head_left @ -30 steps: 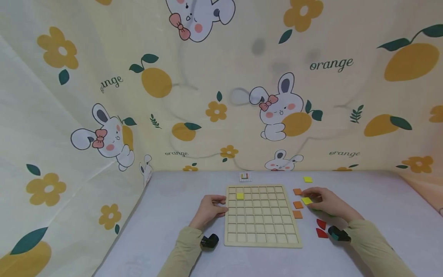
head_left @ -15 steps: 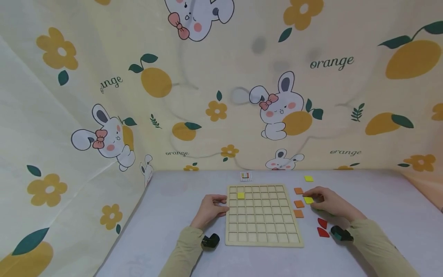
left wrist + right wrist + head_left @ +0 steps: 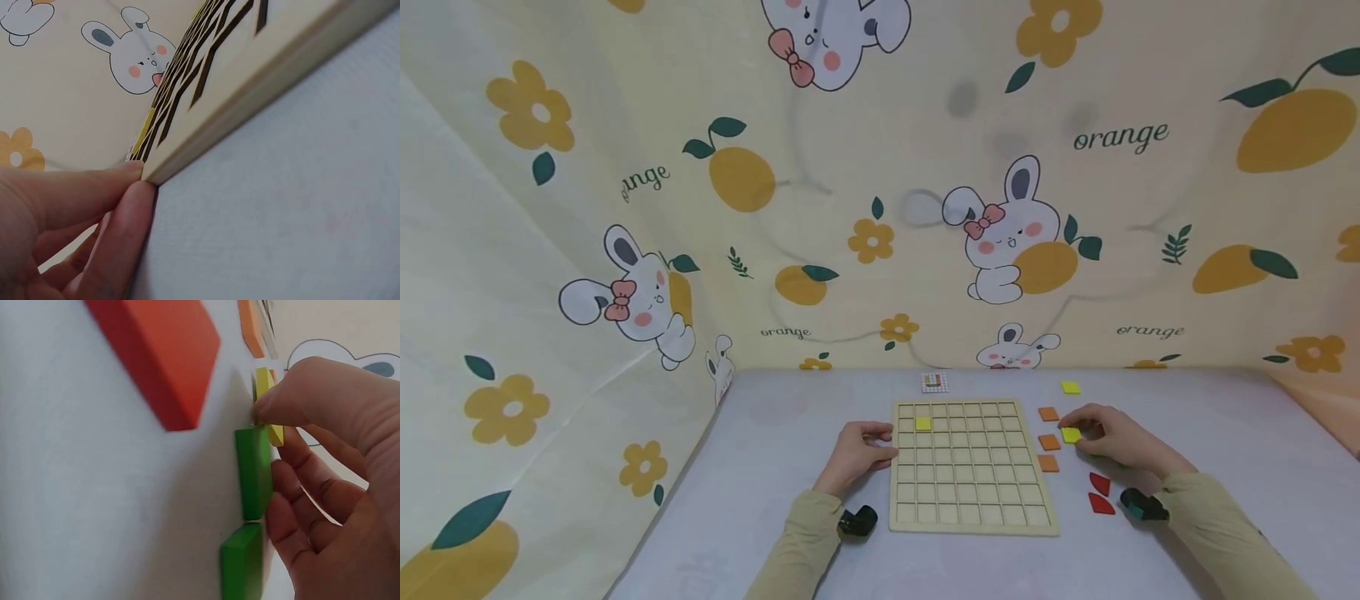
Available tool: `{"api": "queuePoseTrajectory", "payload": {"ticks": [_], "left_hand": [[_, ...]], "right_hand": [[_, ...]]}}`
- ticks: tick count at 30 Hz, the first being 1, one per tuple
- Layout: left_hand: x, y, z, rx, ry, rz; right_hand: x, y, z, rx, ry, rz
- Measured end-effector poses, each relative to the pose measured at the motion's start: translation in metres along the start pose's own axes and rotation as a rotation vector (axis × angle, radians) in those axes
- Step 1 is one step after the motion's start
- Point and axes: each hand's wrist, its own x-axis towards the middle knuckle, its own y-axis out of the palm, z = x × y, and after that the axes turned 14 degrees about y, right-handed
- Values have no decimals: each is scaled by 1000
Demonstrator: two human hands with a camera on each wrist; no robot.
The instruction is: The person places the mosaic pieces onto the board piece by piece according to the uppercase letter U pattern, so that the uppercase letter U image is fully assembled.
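My left hand point(image 3: 855, 457) touches the left edge of a pale wooden grid board point(image 3: 973, 522) with thumb and fingertips. In the left wrist view, the fingertips point(image 3: 145, 187) meet the board's rim. One yellow square tile point(image 3: 922, 424) sits in a cell near the board's upper left. To the right of the board, my right hand point(image 3: 1116, 437) pinches another yellow square tile point(image 3: 1071, 435) between thumb and fingers, close over the table. Two green tiles point(image 3: 253, 475) stand right beside this hand in the right wrist view, hidden beneath it in the head view.
Three orange square tiles point(image 3: 1048, 442) line the board's right side. Two red curved-edge tiles point(image 3: 1101, 503) lie nearer me, and a yellow tile point(image 3: 1071, 387) lies farther back. A small card with a coloured pattern point(image 3: 935, 382) is behind the board. A printed curtain point(image 3: 820, 233) hangs behind the table.
My right hand has shifted very slightly right with the yellow tile, and the bit of green under it has gone from sight. The left hand and board stay put.
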Motion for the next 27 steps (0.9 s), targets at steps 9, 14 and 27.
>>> {"api": "queuePoseTrajectory", "payload": {"ticks": [9, 14, 27], "left_hand": [[1, 0, 2, -8, 6, 7], [1, 0, 4, -8, 8, 7], [2, -1, 3, 4, -6, -1]], "right_hand": [[1, -6, 23, 52, -132, -40], [4, 1, 51, 58, -240, -46], [26, 38, 113, 112, -451, 32]]}}
